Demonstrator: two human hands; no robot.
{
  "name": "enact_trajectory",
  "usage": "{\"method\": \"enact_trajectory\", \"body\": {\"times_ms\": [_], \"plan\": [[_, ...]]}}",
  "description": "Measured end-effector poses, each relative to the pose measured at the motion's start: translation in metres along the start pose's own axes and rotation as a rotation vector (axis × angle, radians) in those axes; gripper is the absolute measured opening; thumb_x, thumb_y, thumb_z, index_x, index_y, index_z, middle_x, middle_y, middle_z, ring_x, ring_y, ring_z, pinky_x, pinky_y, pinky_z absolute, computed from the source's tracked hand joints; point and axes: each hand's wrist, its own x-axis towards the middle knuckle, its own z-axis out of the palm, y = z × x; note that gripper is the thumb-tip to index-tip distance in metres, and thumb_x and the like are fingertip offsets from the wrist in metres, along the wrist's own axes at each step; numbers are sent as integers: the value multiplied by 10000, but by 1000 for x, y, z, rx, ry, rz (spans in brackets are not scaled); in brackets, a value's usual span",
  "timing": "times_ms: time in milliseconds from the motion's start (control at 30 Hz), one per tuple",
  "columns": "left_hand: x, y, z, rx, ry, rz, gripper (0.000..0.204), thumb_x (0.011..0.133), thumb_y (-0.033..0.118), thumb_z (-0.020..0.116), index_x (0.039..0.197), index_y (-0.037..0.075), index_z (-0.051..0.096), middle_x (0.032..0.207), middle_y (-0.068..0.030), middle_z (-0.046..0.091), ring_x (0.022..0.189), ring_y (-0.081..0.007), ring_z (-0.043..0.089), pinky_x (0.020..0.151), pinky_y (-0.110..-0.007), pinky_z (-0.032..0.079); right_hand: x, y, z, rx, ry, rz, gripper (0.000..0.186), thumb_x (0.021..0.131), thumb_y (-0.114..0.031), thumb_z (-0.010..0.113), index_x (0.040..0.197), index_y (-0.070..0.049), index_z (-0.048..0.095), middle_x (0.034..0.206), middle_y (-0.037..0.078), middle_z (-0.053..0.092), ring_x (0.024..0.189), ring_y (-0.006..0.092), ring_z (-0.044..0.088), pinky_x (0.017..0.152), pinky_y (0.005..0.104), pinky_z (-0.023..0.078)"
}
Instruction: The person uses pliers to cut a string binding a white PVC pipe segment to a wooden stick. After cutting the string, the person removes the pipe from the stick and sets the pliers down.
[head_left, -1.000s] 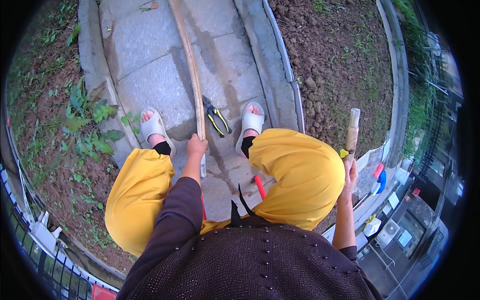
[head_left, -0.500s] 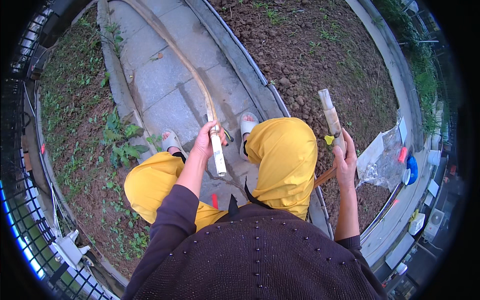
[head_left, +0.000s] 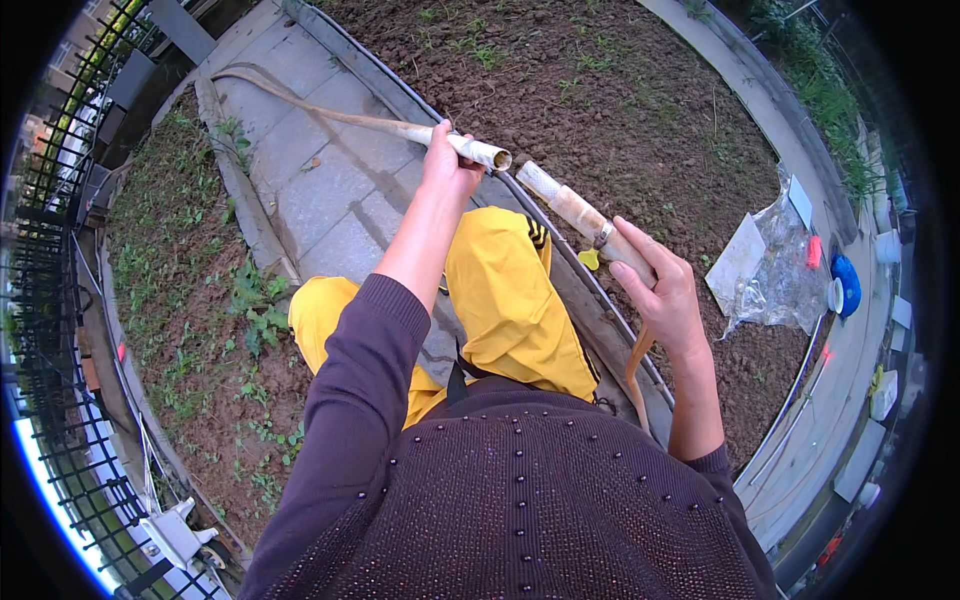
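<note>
My left hand (head_left: 453, 160) is closed round a whitish pipe end (head_left: 482, 151) fixed on a long tan hose (head_left: 345, 117). The pipe's open mouth points right. My right hand (head_left: 662, 287) grips a second hose end, a stained pale pipe (head_left: 577, 213) with a metal clamp and a yellow wing-shaped tab (head_left: 589, 259). Its ribbed white tip points up and left, a short gap from the other pipe's mouth. Below my right hand, a brown hose (head_left: 637, 382) hangs down. Both pipes are held above the edge of the soil bed.
A paved path (head_left: 310, 190) runs between two soil beds, bordered by a concrete kerb (head_left: 375, 70). Clear plastic sheeting (head_left: 775, 285) lies on the right bed, with a red item and a blue item (head_left: 846, 285) beside it. Black fencing (head_left: 60, 420) stands at left.
Both hands have brought the pipe ends close together. The left pipe rose and swung to point right; the right pipe tilted leftward toward it.
</note>
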Motion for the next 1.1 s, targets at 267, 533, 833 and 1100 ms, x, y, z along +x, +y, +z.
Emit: {"method": "enact_trajectory", "body": {"times_ms": [267,533,833,1100], "plan": [[1,-29,-8,12,25,47,347,899,363,644,1037,108,454,829,-45,521,683,-183,540,655,-411,542,-2,-2,6,-67,19,-28,438,866,-175,693,1285,-73,613,1094,170,690,959,276,686,843,345,520],[-13,-45,-35,-61,129,31,345,930,374,629,1041,94,462,812,-58,496,685,-176,516,604,-343,511,-3,12,22,-177,-116,51,449,869,-205,690,1300,-111,605,1031,173,692,915,297,687,813,364,529],[10,-51,-60,-24,171,111,415,958,430,563,1031,29,482,774,-96,537,623,-228,558,528,-396,500,13,10,60,-316,-294,111,583,857,-236,660,1409,-179,483,1002,186,683,924,359,672,806,426,535],[2,-52,-45,-7,209,77,350,967,412,541,1002,68,488,771,-71,555,605,-214,584,497,-388,504,27,15,73,-179,-374,230,587,891,-238,486,1469,-183,404,1070,234,646,977,397,636,900,458,483]]}}
